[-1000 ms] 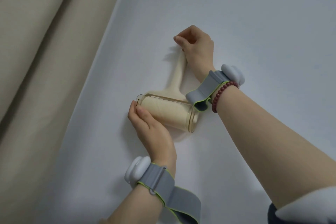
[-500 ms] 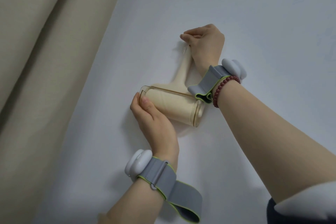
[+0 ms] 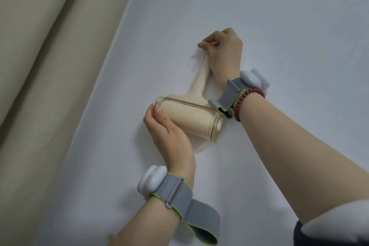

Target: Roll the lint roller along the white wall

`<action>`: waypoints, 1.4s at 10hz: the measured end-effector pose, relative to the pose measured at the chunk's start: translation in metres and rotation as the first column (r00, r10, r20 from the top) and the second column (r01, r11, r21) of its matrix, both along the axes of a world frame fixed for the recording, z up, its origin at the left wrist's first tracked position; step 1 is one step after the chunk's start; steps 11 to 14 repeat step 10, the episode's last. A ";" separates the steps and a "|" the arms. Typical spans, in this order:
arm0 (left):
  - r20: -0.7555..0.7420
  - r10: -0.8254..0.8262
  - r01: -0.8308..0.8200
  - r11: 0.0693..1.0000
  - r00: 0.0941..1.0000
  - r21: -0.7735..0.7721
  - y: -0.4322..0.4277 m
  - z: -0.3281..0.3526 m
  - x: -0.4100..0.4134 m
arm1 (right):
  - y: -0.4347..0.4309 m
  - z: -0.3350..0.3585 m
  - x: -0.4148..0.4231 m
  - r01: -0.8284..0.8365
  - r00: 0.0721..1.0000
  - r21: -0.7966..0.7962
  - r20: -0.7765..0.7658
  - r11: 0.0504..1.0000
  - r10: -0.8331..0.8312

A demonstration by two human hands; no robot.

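A cream lint roller (image 3: pixel 191 120) with a clear cover around its drum lies against the white wall (image 3: pixel 279 16), handle pointing up. My right hand (image 3: pixel 223 54) is closed around the top of the handle, where a clear end piece shows. My left hand (image 3: pixel 169 136) grips the left end of the drum, thumb on the cover. Both wrists carry grey straps with white pods; the right also has a red bead bracelet.
A beige curtain (image 3: pixel 50 66) hangs in folds along the wall's left edge. The wall stretches bare above and to the right of the hands. A white and dark sleeve (image 3: pixel 329 225) shows at the bottom right corner.
The roller and both hands have shifted slightly right and up along the wall. My right hand has turned on the handle, and its clear end now shows.
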State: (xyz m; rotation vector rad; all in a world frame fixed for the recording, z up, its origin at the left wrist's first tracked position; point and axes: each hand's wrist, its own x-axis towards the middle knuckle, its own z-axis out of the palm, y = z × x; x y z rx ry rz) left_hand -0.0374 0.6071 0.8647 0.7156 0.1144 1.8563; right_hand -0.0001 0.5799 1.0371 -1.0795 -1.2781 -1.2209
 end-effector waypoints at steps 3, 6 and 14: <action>-0.018 0.029 -0.029 1.000 0.999 -0.010 0.006 0.000 -0.003 | 0.003 -0.004 -0.003 0.329 0.943 0.006 0.051 0.944 -0.328; -0.049 0.188 -0.187 0.982 0.981 0.032 0.013 -0.007 -0.011 | 0.008 -0.032 -0.004 0.270 0.957 -0.012 0.116 0.963 -0.267; -0.199 0.124 -0.118 0.992 0.972 0.045 -0.015 -0.030 -0.035 | -0.053 -0.109 -0.018 -0.015 0.981 -0.169 -0.191 0.986 -0.017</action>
